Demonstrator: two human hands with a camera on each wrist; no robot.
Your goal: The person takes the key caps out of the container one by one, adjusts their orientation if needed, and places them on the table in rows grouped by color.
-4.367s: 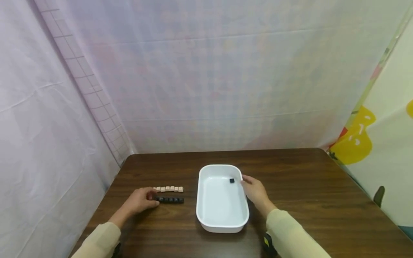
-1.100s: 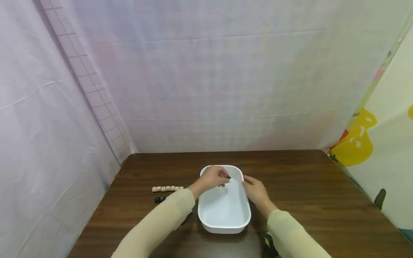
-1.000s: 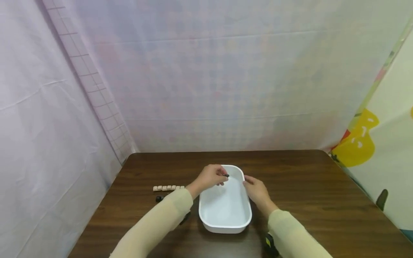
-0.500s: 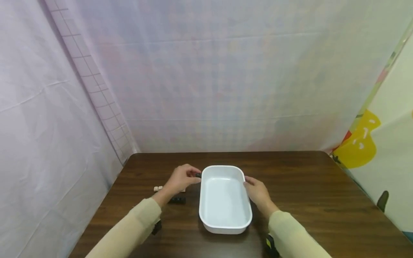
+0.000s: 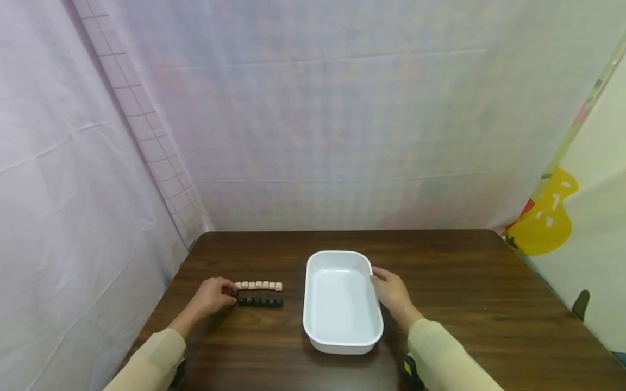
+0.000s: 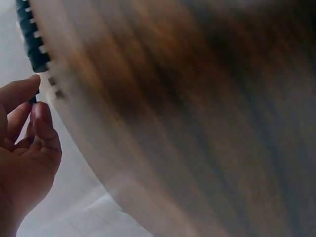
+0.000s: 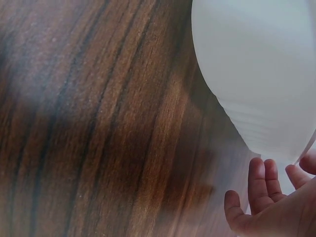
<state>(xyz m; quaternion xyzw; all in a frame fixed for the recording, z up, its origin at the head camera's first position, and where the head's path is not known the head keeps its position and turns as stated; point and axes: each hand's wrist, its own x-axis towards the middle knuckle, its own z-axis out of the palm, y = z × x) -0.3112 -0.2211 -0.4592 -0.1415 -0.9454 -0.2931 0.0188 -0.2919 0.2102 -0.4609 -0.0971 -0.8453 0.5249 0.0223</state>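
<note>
My left hand (image 5: 212, 296) pinches a black keycap (image 5: 235, 294) between thumb and fingertips, right at the left end of a row of black keycaps (image 5: 261, 302). In the left wrist view, most of the pinched keycap is hidden by the fingers (image 6: 45, 123). Just behind the black row runs a row of cream keycaps (image 5: 259, 285), partly overlapped by the hand. A white rectangular tray (image 5: 343, 347) stands to the right of both rows. My right hand (image 5: 392, 293) grips its right rim near the far corner; its curled fingers (image 7: 257, 180) show beside the outer wall.
The brown wood-grain table (image 5: 450, 282) carries everything. Behind it hangs a pale checked curtain (image 5: 318, 136), with a white sheet (image 5: 63, 190) along the left and a pear-printed cloth (image 5: 548, 217) along the right.
A black keycap lay in the tray; my left hand took it out and carried it left to the end of the black row. The right hand has stayed at the tray's rim.
</note>
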